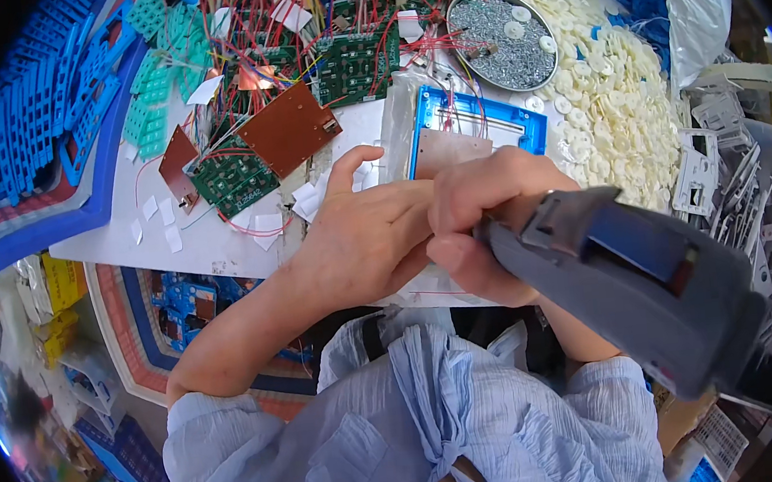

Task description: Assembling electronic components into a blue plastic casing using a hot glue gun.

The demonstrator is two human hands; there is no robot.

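Observation:
My right hand (496, 221) is wrapped round a bulky dark grey corded power tool (632, 282), shaped like an electric screwdriver. Its working end is hidden by my fingers. My left hand (358, 239) reaches across from the left with one finger sticking out and the others bent in. Their tips disappear behind my right hand, so what they pinch is hidden. Just beyond both hands lies a shallow blue plastic housing (533, 125), with a brown circuit board (452, 149) over its near part. The board's near edge is covered by my hands.
Green and brown circuit boards (292, 129) with tangled wires lie at the back left. A round tin of screws (492, 40) stands near white plastic discs (620, 116). Blue plastic parts (39, 107) are stacked far left. Metal frames (700, 169) pile up at right.

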